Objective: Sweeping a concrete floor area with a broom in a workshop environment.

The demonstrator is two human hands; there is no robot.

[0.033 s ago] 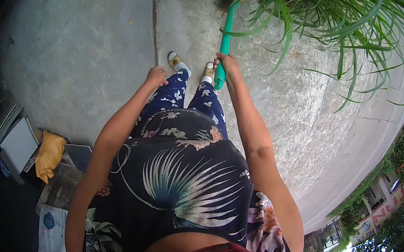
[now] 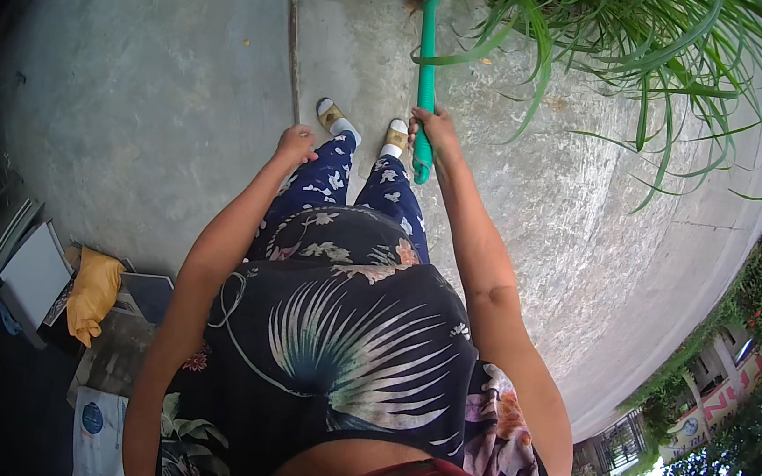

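Note:
My right hand (image 2: 435, 131) is wrapped round the green plastic handle (image 2: 428, 74) of a long tool, near its rounded lower end. The handle slants slightly away from me across the concrete. Its far end runs in under the green leaves, so the tool's head is hidden and I cannot tell its kind. My left hand (image 2: 298, 145) hangs beside my left thigh, over the blue patterned trousers (image 2: 327, 175), with its fingers loosely curled. Nothing shows in it. Both feet, in tan slippers (image 2: 395, 136), stand on the concrete between the hands.
Long-leaved green grass (image 2: 609, 48) spills over the floor at the far right. A dark seam (image 2: 294, 31) crosses the concrete (image 2: 171, 101). At the left lie a yellow bag (image 2: 94, 295), a white panel (image 2: 36, 274) and a pale sack (image 2: 98, 436). Buildings and trees stand at the far right.
My right hand has shifted slightly to the right and toward me, bringing the near end of the green handle along. The left hand and my feet look unmoved.

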